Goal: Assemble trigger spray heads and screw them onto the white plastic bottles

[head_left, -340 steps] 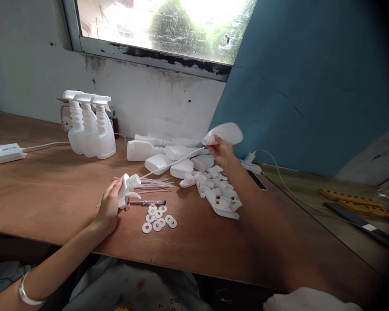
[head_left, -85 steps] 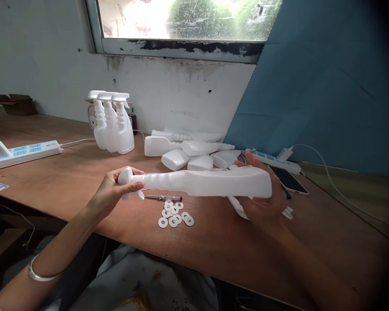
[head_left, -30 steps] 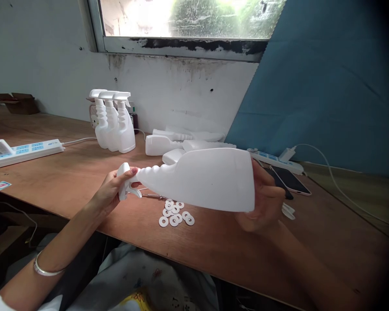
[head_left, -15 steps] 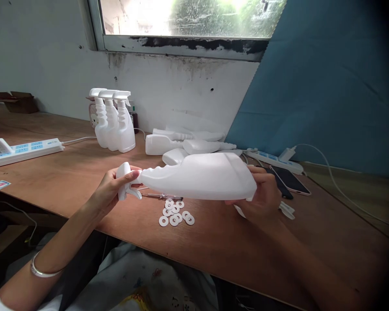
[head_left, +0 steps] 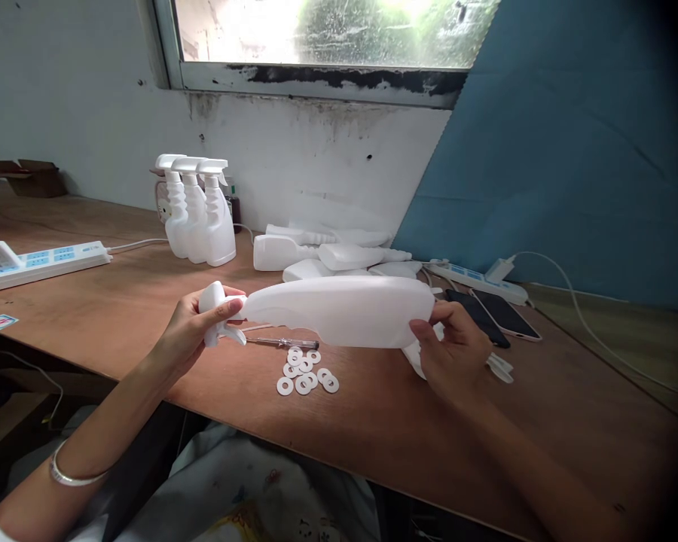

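Nearest, a patterned cloth [head_left: 271, 489] and a bracelet [head_left: 71, 479] are seen in front of the table [head_left: 350, 421]. The sprayer head [head_left: 210, 298] is clamped between the thumb and fingers of the left hand [head_left: 195, 329], its collar partly covered by the thumb. The bottle [head_left: 350, 310] is held above the table, almost level, with its neck at the head and its base end pinched between the thumb and fingers of the right hand [head_left: 457, 350]. Whether the collar is fully seated cannot be told. The step in hand is judged to be the fastening of head to bottle; for the next move, the head would need to be kept steady and in line while the bottle is turned by its base. Beneath the bottle, washers [head_left: 306, 381] are scattered, with a screwdriver [head_left: 285, 342] just beyond them. White parts [head_left: 413, 360] are half hidden by the right hand, and two phones [head_left: 504, 312] are laid farther back. Behind, loose bottles [head_left: 347, 257] are piled on their sides; to the left, three capped sprayers [head_left: 194, 226] are stood upright, below the window [head_left: 339, 34]
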`<state>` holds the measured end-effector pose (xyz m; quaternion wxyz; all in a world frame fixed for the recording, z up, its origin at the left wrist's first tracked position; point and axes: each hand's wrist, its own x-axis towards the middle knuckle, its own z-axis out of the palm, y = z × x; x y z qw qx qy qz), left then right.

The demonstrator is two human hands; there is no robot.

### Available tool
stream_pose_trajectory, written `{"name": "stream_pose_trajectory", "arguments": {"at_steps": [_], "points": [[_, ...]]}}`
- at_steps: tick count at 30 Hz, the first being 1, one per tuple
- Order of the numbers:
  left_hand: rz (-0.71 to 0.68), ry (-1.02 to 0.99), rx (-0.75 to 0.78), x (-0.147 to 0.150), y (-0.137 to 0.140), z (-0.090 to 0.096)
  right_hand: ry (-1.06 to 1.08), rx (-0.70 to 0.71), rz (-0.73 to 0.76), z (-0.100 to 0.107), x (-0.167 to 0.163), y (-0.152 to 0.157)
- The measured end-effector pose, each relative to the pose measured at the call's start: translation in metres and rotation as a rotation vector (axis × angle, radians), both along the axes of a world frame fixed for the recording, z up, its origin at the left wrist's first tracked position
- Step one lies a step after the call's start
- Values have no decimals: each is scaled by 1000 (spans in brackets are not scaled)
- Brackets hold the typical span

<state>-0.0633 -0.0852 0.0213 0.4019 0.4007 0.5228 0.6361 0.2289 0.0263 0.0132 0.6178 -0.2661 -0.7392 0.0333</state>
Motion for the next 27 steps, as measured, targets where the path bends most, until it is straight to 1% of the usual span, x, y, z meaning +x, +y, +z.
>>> {"name": "stream_pose_trajectory", "arguments": {"at_steps": [3,5,8,11,14,17,23,27], "points": [[25,2,-16,0,1,0,38,-100,43,-1,0,0],[41,-33,-29,-1,2,-1,71,-132,138,-3,0,3],[55,-111,-56,-1,4,-1,120,-116,303,-4,0,10],[34,-204,-109,-1,7,-1,102,-82,380,-4,-1,12],[15,-270,-146,-1,8,-1,77,-14,373,-5,-2,10],[15,-285,-135,-2,8,-1,40,15,329,-7,-1,10],[58,-236,-73,-6,7,-1,-90,-9,221,-10,5,17],[55,-175,-100,-3,6,-1,-28,47,205,-7,4,15]]}}
